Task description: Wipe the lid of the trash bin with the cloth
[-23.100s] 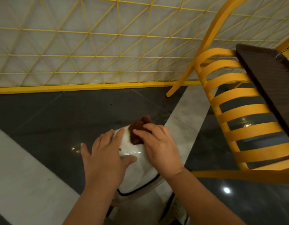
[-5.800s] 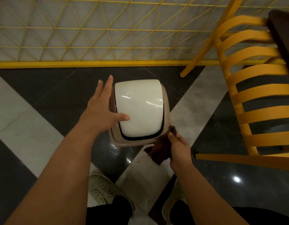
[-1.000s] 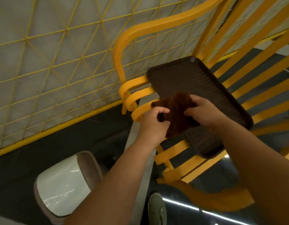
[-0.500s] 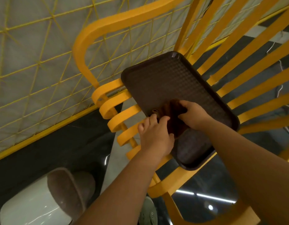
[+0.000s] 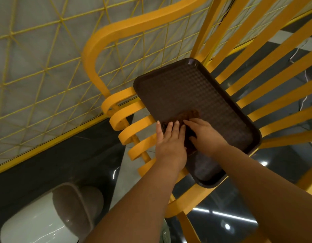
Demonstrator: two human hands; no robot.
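Observation:
The brown cloth lies on a dark brown tray that rests on a yellow slatted chair. My left hand lies flat on the cloth's near left part, fingers stretched out. Beside it, my right hand rests on the cloth with thumb and fingers closed around a fold of it. Most of the cloth is hidden under both hands. The trash bin stands on the floor at the lower left, its glossy white lid set in a brown rim, well apart from both hands.
A yellow wire-grid fence runs along the back left. The chair's curved yellow armrest rises between fence and tray. The floor is glossy dark and pale tile. A shoe tip shows under my left arm.
Both hands have lowered the cloth onto the tray. My left hand has flattened out on it. The view has shifted, so the trash bin shows more at the lower left.

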